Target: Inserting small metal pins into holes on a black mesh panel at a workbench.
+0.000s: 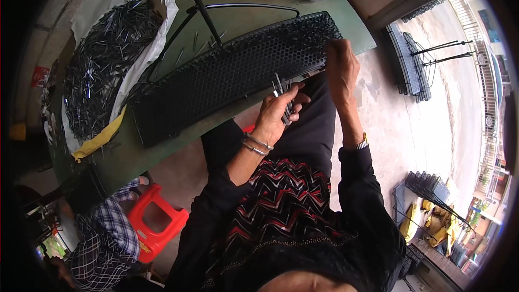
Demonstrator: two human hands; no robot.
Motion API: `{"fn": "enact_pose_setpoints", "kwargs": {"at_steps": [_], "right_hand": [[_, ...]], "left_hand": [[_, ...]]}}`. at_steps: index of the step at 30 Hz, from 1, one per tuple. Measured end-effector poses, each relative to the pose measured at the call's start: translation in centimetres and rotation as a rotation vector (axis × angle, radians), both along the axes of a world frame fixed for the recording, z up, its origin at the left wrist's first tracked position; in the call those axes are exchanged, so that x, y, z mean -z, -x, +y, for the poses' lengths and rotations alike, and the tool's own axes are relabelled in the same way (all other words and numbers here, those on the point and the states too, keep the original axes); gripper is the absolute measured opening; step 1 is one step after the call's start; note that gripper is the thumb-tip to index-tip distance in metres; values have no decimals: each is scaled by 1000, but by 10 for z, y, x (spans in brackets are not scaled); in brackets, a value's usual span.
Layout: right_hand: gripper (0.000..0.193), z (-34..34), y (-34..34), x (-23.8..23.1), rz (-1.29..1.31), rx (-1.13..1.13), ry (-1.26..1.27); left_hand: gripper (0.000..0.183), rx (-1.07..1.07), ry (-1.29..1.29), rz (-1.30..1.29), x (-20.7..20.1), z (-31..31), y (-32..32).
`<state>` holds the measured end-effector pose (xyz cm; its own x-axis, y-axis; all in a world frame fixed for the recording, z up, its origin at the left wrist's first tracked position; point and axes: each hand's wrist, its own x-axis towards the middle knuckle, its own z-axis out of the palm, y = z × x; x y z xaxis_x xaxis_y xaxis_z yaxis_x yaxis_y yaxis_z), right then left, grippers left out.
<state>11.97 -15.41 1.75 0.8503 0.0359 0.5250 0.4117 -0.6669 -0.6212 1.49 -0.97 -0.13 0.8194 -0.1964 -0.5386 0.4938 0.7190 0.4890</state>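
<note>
A long black panel full of small holes (232, 65) lies slantwise along the near edge of the green table. Its right end is densely filled with small dark pieces. In front of its near edge, my left hand (274, 112) is closed around a bundle of thin metal pins (279, 84), which stick out past the thumb and fingers. At the right end of the panel, my right hand (341, 67) is closed with the fingertips turned down at the corner. What those fingers pinch, if anything, is hidden.
A pale sack (167, 8) of dark metal pins (113, 59) lies open on the green table (357, 27), left of the panel. A black metal stand (197, 0) rises behind. Lower left are a red stool (157, 221) and a person in plaid (111, 232). More panels (403, 62) stand right.
</note>
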Motion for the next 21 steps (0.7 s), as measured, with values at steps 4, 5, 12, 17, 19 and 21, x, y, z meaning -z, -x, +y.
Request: {"fn": "enact_pose_setpoints", "kwargs": {"at_steps": [4,5,12,17,19,21], "right_hand": [[7,3,-7,18,-24,49,141],[7,4,-7,19,-24,50,141],[10,9,-2,12,31,105,417],[17,2,14,-6,75,17,229],[23,-14,17,-16,220,-532,230],[22,-12,32,-26,534,-532,57]], "left_hand": [[20,-42,54,12,11,4,0],[18,-37,53,13,13,4,1],[18,-65,112,3,-2,-4,1],[19,-7,49,-75,-3,-7,4],[19,10,25,-87,2,-7,5],[19,30,1,-99,4,-8,7]]}}
